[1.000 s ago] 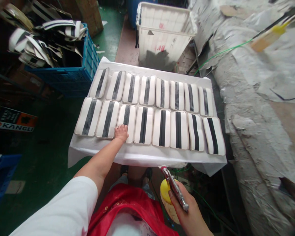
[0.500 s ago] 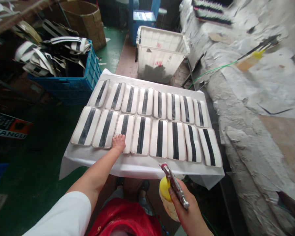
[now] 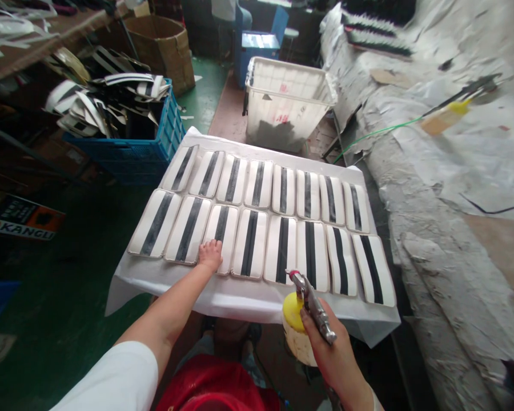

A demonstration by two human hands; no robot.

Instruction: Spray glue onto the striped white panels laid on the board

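Note:
In my right hand [image 3: 332, 342] is a metal spray gun [image 3: 312, 305], its nozzle toward the table's near edge. Under it hangs a whitish cup with a yellow lid [image 3: 294, 313]. My left hand [image 3: 210, 254] rests, fingers slightly bent and apart, on the lower end of a white panel with a black stripe [image 3: 229, 228], third from the left in the near row. Several similar striped panels [image 3: 249, 242] lie side by side in two rows on the white-covered table [image 3: 188, 281]. The stripes in the near row's right half look darker.
Behind the table stands a white plastic bin [image 3: 282, 108]. To the left, a blue crate [image 3: 124, 154] overflows with striped pieces, near a cardboard box [image 3: 167, 57]. A covered bench [image 3: 411, 188] runs along the right, bearing another spray gun with a yellow-lidded cup [image 3: 445, 117].
My right hand has moved the spray gun slightly up and to the right, closer to the near row. The view has shifted a little; my left hand stays on the same panel.

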